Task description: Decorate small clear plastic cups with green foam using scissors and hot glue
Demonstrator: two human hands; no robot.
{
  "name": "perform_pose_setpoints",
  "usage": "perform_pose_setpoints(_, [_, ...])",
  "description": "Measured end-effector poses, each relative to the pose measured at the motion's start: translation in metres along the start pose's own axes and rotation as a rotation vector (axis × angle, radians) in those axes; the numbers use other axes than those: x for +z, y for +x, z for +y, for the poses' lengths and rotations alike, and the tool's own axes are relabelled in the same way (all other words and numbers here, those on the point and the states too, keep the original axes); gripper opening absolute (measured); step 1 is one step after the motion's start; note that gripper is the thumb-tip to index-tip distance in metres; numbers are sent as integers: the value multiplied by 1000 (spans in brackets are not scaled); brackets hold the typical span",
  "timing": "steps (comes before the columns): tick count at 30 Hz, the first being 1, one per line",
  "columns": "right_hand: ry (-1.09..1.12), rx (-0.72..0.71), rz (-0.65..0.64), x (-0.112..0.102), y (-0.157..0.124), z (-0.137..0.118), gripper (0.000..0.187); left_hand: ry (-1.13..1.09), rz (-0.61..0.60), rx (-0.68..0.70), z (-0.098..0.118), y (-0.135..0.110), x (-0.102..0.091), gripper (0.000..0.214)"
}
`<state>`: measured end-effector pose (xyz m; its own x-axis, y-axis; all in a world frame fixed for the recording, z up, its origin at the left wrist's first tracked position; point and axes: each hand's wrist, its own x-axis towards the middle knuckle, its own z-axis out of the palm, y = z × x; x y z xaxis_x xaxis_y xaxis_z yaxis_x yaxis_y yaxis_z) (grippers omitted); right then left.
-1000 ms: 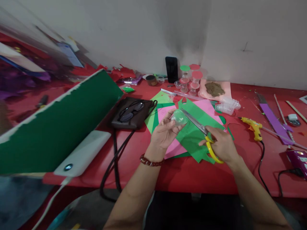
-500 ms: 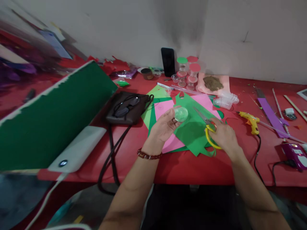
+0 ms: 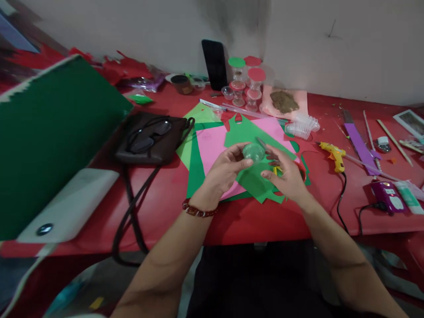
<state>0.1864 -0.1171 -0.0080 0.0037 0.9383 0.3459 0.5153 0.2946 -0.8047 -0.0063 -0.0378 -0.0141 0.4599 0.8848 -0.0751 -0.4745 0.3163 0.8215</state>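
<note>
A small clear plastic cup (image 3: 253, 152) is pinched between the thumb and fingers of my left hand (image 3: 225, 172), its round mouth tilted toward me. Just right of the cup is my right hand (image 3: 286, 176), its thumb and fingers apart and nothing gripped in them. Beneath that hand lie the scissors (image 3: 277, 169), mostly hidden; a blade tip and bits of the yellow and orange handle show. They rest on a cut green paper sheet (image 3: 247, 176), which overlaps a pink sheet (image 3: 210, 145) and other green sheets.
Capped plastic-cup pieces (image 3: 237, 81) stand by a phone (image 3: 214, 65) against the wall. Nested clear cups (image 3: 302, 128) lie behind my right hand. A yellow glue gun (image 3: 334, 155) is to the right. Sunglasses lie on a dark bag (image 3: 149, 145) at left, beside a green board (image 3: 59, 137).
My right hand has let go of the scissors and moved left, close to the cup. The cup's mouth has tipped. The whole view has shifted a little to the right.
</note>
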Motion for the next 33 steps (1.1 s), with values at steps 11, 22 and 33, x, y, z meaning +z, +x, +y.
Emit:
perform_pose_setpoints(11, [130, 97, 61, 11, 2, -2, 47, 113, -7, 5, -18, -3, 5, 44])
perform_pose_setpoints(22, [-22, -76, 121, 9, -1, 3, 29, 111, -45, 76, -11, -11, 16, 53])
perform_pose_setpoints(33, [124, -60, 189, 7, -4, -4, 34, -28, -110, -19, -4, -18, 23, 59])
